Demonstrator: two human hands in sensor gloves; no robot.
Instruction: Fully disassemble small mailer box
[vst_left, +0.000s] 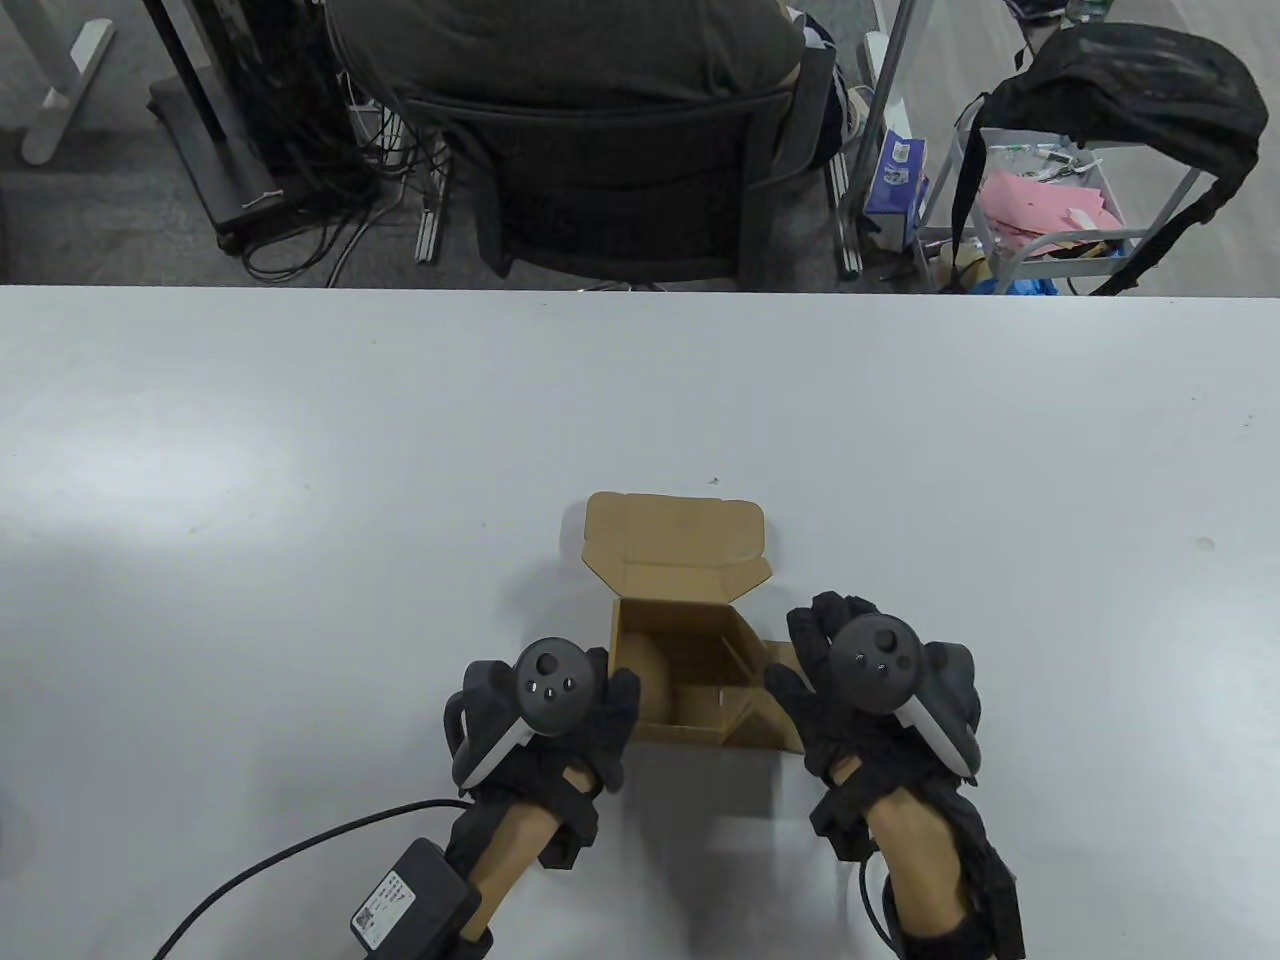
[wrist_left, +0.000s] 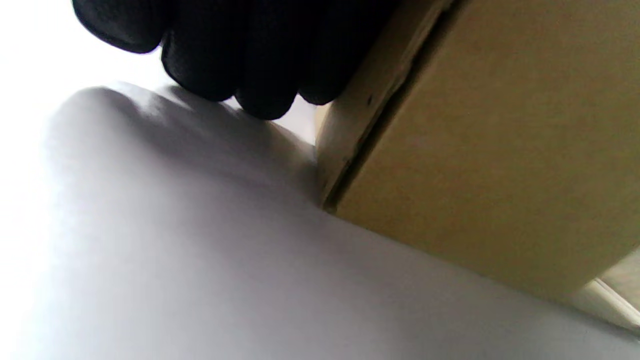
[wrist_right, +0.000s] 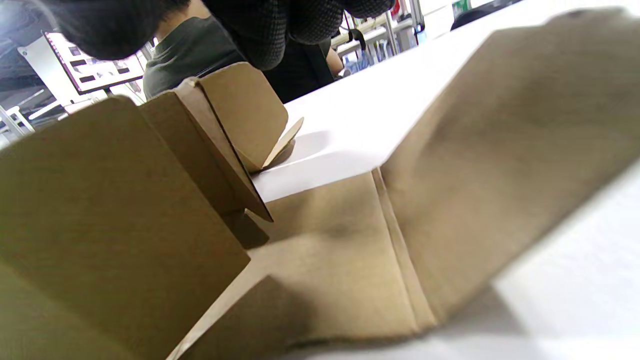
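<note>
Mailer box (vst_left: 690, 650) sits w/ lid open, right wall folded flat on table (vst_left: 300, 450); left hand (vst_left: 545, 715) curled against left wall; right hand (vst_left: 860, 690) spread over flattened flap, contact unclear.

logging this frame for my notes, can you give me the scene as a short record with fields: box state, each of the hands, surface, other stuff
box: small mailer box, brown cardboard, lid open and folded back, left wall still upright
right side panel: folded out flat on the table
left hand: left hand at the box's left wall, fingers curled beside it; grip unclear
right hand: right hand over the flattened right panel, fingers spread
surface: white table
other: office chair behind the table
</note>
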